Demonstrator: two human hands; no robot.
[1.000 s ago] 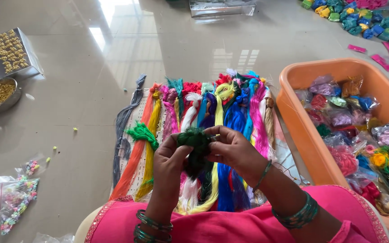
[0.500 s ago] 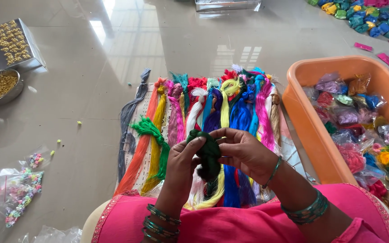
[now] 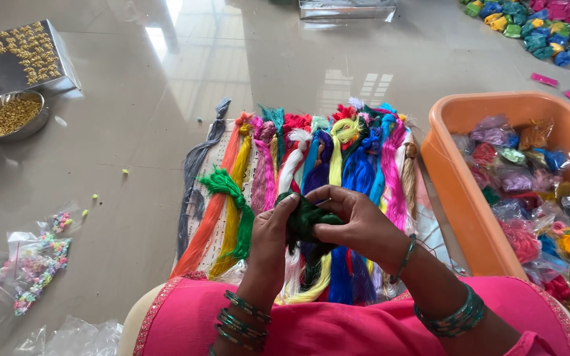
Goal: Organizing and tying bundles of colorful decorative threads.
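Both my left hand [image 3: 273, 227] and right hand [image 3: 357, 221] pinch the dark green silk thread bundle [image 3: 306, 224] at centre frame; I should keep its strands taut and untangled.

My hands [image 3: 318, 227] cover most of the dark green skein [image 3: 306, 224]; the orange tub [image 3: 460, 178] runs off the right edge.

Bright daylight, window glare on glossy floor [image 3: 186, 72], perhaps slightly overexposed.
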